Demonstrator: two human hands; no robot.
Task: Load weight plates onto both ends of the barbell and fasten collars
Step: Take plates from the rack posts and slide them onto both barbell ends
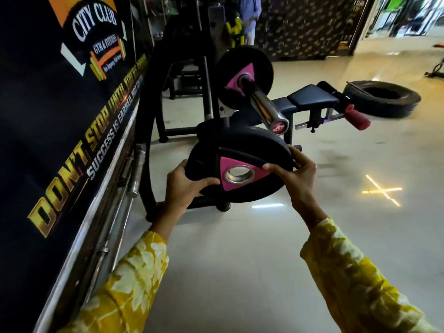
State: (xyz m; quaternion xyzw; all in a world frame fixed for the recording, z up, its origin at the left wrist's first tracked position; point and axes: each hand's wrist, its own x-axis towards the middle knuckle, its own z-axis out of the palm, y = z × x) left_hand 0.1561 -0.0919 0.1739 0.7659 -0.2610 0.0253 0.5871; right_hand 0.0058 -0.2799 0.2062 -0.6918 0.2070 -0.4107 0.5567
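Note:
I hold a black weight plate (242,150) with a pink triangle and a steel-ringed centre hole, tilted, below the barbell's end. My left hand (185,186) grips its left rim. My right hand (295,174) grips its right rim, fingers through a grip slot. The chrome barbell sleeve (265,106) points toward me from the rack, with a red end cap. One black plate with a pink centre (245,75) sits on the sleeve, far up against the rack. I see no collar.
A black rack frame (153,121) stands just left of the plate. A banner wall with a steel rail (101,207) runs along the left. A black bench (310,97) and a tyre (384,97) lie beyond. A person stands at the back.

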